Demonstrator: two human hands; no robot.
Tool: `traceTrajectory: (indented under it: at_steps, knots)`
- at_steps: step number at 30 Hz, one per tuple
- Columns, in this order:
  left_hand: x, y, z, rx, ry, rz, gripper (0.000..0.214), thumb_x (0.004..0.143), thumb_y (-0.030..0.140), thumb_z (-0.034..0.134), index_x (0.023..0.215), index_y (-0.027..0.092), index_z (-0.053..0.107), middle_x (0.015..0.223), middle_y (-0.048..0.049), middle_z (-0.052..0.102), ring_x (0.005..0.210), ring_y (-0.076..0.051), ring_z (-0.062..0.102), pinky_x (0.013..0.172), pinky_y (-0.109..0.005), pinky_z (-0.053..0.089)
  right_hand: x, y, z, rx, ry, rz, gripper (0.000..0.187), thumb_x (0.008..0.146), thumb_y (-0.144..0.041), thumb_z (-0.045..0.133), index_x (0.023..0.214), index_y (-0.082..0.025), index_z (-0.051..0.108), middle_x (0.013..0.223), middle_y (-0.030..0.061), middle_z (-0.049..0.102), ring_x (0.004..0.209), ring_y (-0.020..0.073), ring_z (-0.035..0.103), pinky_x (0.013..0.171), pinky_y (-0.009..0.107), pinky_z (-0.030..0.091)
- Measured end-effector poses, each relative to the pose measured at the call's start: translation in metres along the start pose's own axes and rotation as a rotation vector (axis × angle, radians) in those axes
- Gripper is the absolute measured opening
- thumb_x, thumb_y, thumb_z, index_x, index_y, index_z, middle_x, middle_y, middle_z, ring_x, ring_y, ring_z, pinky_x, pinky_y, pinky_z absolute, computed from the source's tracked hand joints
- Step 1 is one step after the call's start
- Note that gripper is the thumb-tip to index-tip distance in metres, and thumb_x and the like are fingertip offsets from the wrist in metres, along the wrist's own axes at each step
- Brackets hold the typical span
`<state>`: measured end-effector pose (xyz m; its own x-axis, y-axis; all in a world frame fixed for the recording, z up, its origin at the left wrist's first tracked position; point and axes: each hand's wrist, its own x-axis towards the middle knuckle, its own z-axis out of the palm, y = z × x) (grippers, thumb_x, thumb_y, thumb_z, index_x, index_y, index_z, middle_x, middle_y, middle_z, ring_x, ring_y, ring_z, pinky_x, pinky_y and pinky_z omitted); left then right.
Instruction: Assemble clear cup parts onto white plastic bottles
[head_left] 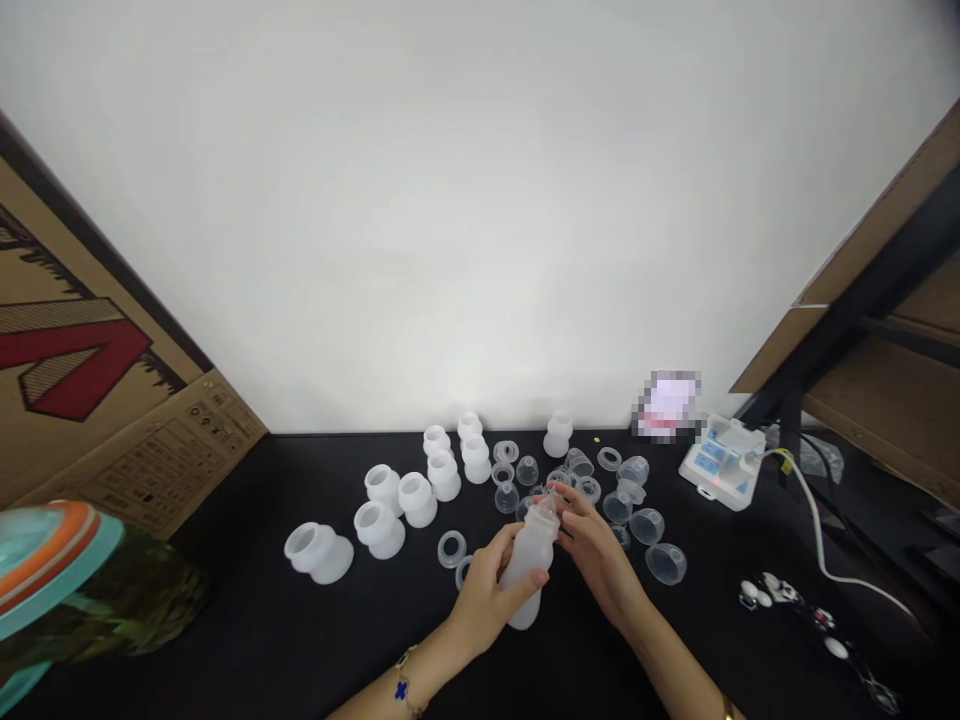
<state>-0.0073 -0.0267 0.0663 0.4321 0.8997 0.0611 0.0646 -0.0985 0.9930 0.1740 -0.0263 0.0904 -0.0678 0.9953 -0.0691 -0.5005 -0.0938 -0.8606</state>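
My left hand (pixel 491 585) is wrapped round a white translucent plastic bottle (pixel 529 563), held tilted above the black table (pixel 225 640). At the bottle's neck, my right hand (pixel 596 545) pinches a small clear ring or teat piece (pixel 553 497). Several white bottles (pixel 417 498) stand or lie behind and to the left. Clear caps and rings (pixel 646 525) are scattered just behind and right of my hands.
A cardboard box (pixel 90 400) stands at the left, with a teal and orange lidded container (pixel 52 570) in front of it. At the right lie a white device with a cable (pixel 720 465), small white parts (pixel 765 592) and a cardboard-topped shelf frame (pixel 862 300).
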Motion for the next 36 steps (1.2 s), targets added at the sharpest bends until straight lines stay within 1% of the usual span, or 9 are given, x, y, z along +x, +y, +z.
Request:
traceTrajectory:
  at_steps: [5, 11, 15, 21, 26, 30, 36]
  knots:
    - [0.0006, 0.0027, 0.0, -0.024, -0.005, -0.01, 0.049, 0.084, 0.046, 0.07, 0.119, 0.014, 0.058, 0.075, 0.001, 0.057, 0.065, -0.013, 0.045, 0.059, -0.023, 0.032, -0.0016, -0.0041, 0.0019, 0.027, -0.032, 0.035, 0.04, 0.081, -0.031, 0.072, 0.12, -0.026, 0.066, 0.114, 0.0081, 0.072, 0.114, 0.031, 0.061, 0.101, 0.046, 0.04]
    - [0.0011, 0.005, -0.0004, -0.013, -0.002, 0.012, 0.048, 0.084, 0.047, 0.069, 0.119, 0.016, 0.059, 0.074, 0.0015, 0.056, 0.065, -0.014, 0.045, 0.059, -0.023, 0.032, -0.0013, -0.0027, 0.002, -0.008, -0.027, 0.026, 0.039, 0.081, -0.029, 0.072, 0.12, -0.025, 0.066, 0.112, 0.0075, 0.071, 0.108, 0.0296, 0.062, 0.094, 0.041, 0.043]
    - [0.0001, 0.0026, -0.0009, 0.002, -0.001, 0.015, 0.047, 0.084, 0.046, 0.069, 0.119, 0.016, 0.059, 0.072, 0.002, 0.055, 0.064, -0.014, 0.044, 0.058, -0.023, 0.031, -0.0005, -0.001, 0.0005, -0.027, -0.029, 0.012, 0.039, 0.08, -0.029, 0.074, 0.118, -0.026, 0.066, 0.108, 0.006, 0.071, 0.103, 0.0276, 0.062, 0.091, 0.04, 0.044]
    - [-0.0002, 0.0019, -0.0007, 0.012, -0.005, 0.019, 0.047, 0.085, 0.046, 0.069, 0.12, 0.016, 0.058, 0.071, 0.0026, 0.055, 0.062, -0.013, 0.044, 0.058, -0.023, 0.031, -0.0014, -0.0007, 0.0011, -0.082, 0.002, 0.0, 0.042, 0.076, -0.033, 0.079, 0.116, -0.027, 0.068, 0.108, 0.006, 0.069, 0.104, 0.0288, 0.061, 0.093, 0.041, 0.044]
    - [-0.0002, 0.0035, 0.0, -0.008, 0.0, 0.01, 0.049, 0.084, 0.047, 0.069, 0.121, 0.016, 0.058, 0.075, 0.0011, 0.058, 0.065, -0.014, 0.046, 0.06, -0.023, 0.033, -0.0005, 0.0013, 0.0002, -0.054, -0.001, 0.004, 0.036, 0.081, -0.036, 0.073, 0.116, -0.027, 0.069, 0.111, 0.0066, 0.07, 0.105, 0.0288, 0.061, 0.089, 0.04, 0.045]
    - [-0.0001, 0.0045, 0.0001, -0.002, 0.007, 0.005, 0.049, 0.084, 0.047, 0.069, 0.12, 0.016, 0.058, 0.073, 0.0015, 0.057, 0.064, -0.014, 0.045, 0.059, -0.023, 0.031, -0.0003, -0.0001, 0.0002, -0.002, -0.029, 0.025, 0.035, 0.083, -0.033, 0.069, 0.116, -0.025, 0.069, 0.115, 0.0083, 0.07, 0.112, 0.0309, 0.06, 0.093, 0.043, 0.045]
    - [0.0004, 0.0041, 0.0001, -0.008, 0.001, 0.003, 0.048, 0.083, 0.046, 0.07, 0.119, 0.016, 0.059, 0.074, 0.0008, 0.058, 0.065, -0.014, 0.047, 0.059, -0.024, 0.032, -0.0008, -0.0016, 0.0007, 0.009, -0.046, 0.053, 0.038, 0.079, -0.029, 0.07, 0.117, -0.024, 0.068, 0.113, 0.0081, 0.072, 0.112, 0.0315, 0.062, 0.097, 0.045, 0.043]
